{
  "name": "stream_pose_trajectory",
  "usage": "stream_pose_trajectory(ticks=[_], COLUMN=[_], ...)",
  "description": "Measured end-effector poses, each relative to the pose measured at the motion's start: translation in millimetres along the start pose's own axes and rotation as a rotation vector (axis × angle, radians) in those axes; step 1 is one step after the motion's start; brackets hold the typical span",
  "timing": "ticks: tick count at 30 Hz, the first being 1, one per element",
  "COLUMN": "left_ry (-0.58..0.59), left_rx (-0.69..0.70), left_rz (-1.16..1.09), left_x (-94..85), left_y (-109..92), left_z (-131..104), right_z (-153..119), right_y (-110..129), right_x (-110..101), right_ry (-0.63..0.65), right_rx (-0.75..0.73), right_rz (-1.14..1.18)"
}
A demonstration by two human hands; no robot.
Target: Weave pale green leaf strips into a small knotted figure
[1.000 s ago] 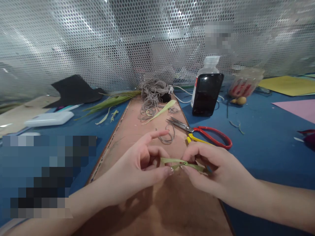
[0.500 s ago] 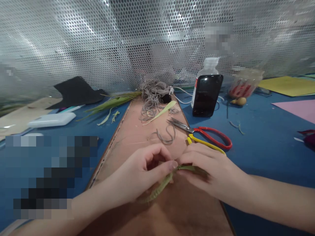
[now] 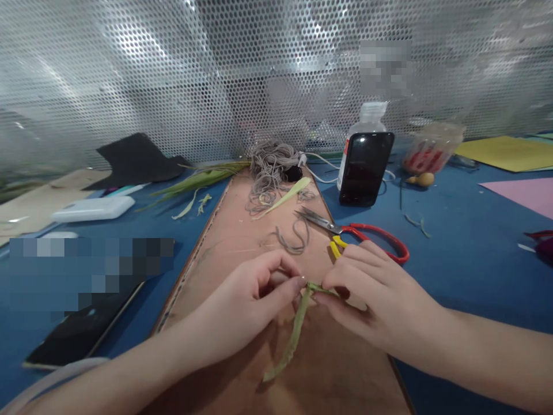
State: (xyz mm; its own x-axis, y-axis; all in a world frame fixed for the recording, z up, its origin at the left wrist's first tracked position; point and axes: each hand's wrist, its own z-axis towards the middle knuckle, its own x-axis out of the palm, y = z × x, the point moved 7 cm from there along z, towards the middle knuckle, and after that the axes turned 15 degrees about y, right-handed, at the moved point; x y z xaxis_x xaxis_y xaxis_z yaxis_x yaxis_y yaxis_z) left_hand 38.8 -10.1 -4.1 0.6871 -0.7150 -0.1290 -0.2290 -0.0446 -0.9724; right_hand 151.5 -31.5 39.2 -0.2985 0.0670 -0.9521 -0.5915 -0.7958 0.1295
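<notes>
Over the brown board (image 3: 341,369), a narrow green leaf strip (image 3: 297,328) is pinched between my two hands. My left hand (image 3: 259,294) has thumb and forefinger closed on it at a small knot-like fold. The fingers of my right hand (image 3: 375,288) close on the part running to the right. One end of the strip hangs down toward me. Just beyond my right hand lie scissors (image 3: 334,227) with one red and one yellow handle, the yellow one partly hidden. A loose grey cord (image 3: 296,245) curls on the board ahead of my fingers.
A grey cord bundle (image 3: 273,158) and a pale leaf piece (image 3: 287,196) lie at the board's far end. A black phone (image 3: 365,170) leans on a bottle (image 3: 372,115). Green leaves (image 3: 199,180) lie left; a dark phone (image 3: 86,328) lies near my left arm.
The hanging end of the strip has swung from lying along my left hand to pointing down toward me. My right fingers have shifted slightly and opened a little gap from my left ones.
</notes>
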Motion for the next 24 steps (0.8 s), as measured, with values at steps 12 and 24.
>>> stream_pose_trajectory(ticks=[12, 24], left_ry=[-0.016, -0.057], left_rx=[-0.023, 0.014], left_rz=[0.065, 0.134], left_x=[-0.2, -1.9], left_y=[7, 4], left_z=[-2, -2], right_z=[-5, -5], right_y=[-9, -13], right_x=[5, 11], right_ry=[0.138, 0.245], right_rx=[0.289, 0.357], right_rz=[0.46, 0.461])
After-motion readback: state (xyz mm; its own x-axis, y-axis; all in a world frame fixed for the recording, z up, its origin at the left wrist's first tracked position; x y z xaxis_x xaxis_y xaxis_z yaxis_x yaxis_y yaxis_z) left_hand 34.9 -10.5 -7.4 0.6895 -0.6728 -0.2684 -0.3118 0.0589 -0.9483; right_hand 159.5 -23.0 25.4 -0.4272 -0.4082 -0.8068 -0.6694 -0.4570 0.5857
